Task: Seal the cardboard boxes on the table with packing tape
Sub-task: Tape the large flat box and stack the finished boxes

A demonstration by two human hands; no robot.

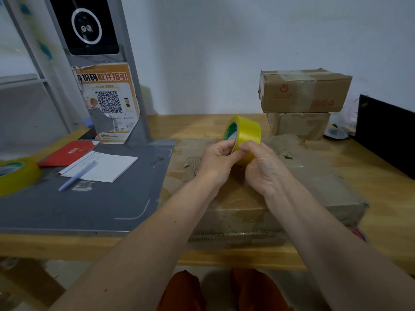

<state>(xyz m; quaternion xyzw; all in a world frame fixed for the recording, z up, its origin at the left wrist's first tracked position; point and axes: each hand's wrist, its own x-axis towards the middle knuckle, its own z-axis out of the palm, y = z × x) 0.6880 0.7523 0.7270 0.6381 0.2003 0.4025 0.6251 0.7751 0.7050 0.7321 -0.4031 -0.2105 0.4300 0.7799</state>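
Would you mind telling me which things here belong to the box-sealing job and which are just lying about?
Part of the job: tape roll held by left hand and right hand; flat worn box under the hands; two stacked boxes; wooden table.

Lying about: spare tape roll, red booklet, notepad, pen, QR poster, black screen.

The orange poster (pixel 109 102) stuck on the grey metal stand carries a headline in large Chinese characters — the legible part reads 份码取件指引 — with a black QR code printed on a white panel beneath it; the small lines lower down are too fine to read. The upper cardboard box (pixel 303 89) in the stack bears a red round logo and red marks on its side — none legible. The red booklet (pixel 67 152) shows small white print, unreadable.
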